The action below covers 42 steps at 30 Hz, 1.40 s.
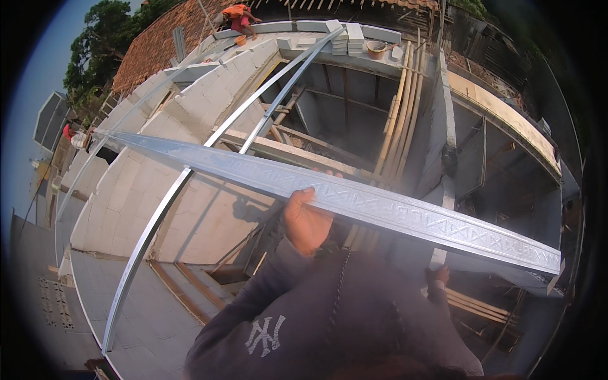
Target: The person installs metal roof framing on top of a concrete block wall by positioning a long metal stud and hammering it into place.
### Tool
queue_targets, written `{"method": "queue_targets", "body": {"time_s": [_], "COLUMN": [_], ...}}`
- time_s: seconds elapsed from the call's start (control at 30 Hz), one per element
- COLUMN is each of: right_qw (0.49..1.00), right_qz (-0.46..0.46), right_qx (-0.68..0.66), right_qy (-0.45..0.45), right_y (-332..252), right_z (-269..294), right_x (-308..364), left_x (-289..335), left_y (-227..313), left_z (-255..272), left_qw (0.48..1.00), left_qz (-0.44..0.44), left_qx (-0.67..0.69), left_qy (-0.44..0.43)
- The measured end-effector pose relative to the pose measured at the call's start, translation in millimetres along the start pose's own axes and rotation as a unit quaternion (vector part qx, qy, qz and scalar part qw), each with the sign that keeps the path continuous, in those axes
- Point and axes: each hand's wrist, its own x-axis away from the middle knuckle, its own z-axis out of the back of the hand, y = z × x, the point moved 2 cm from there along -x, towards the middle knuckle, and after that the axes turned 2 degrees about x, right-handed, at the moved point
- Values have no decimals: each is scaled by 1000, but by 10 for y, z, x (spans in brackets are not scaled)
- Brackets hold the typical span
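Note:
A long silvery metal channel (pixel 373 206) with an embossed face slants across the view from far left to near right. My left hand (pixel 308 220) grips it near its middle, thumb on the near face and the other fingers partly hidden behind. Lower and to the right, my right hand (pixel 437 276) is in shade below the channel, its fingers curled at the near end of a pale wall-top strip (pixel 438 257). What it grips there is hard to make out. A narrower metal channel (pixel 144 256) runs under the long one, down to the lower left.
Pale block walls (pixel 196 101) surround deep openings (pixel 345 120). Bamboo poles (pixel 400 120) lie across at right. Two more metal strips (pixel 278 95) reach to the far wall, near stacked blocks (pixel 345 39) and a bucket (pixel 376 49). A person in orange (pixel 237 18) crouches far off; another person (pixel 77 136) is at left.

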Motion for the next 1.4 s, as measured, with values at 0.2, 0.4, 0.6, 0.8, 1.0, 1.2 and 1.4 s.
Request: {"method": "queue_targets", "body": {"time_s": [0.2,0.4,0.6,0.8,1.0,1.2,1.4], "right_qw": [1000,1000,999,986,981,969,982], "right_qz": [-3,-2,-15,-11,-14,2,-6], "right_qx": [4,9,10,56,89,102,81], "right_qy": [8,-2,-40,-155,-170,-224,-169], "right_y": [33,-27,-15,-106,-531,-583,-1436], "right_z": [-46,-6,52,286,516,154,693], "right_x": [0,2,-39,-344,-887,-1508,-1554], "left_x": [-177,-538,-1078,-1728,-2238,-2691,-2994], "left_y": [-10,-129,-337,-490,-714,-849,-832], "left_z": [-130,-248,-388,-393,-404,-734,-782], "left_qw": [1000,999,997,994,997,997,999], "left_qz": [-1,4,-11,-29,-5,-3,16], "left_qx": [-15,-4,-53,-73,-63,-59,-40], "left_qy": [-20,-35,-54,-82,-39,-53,-32]}}
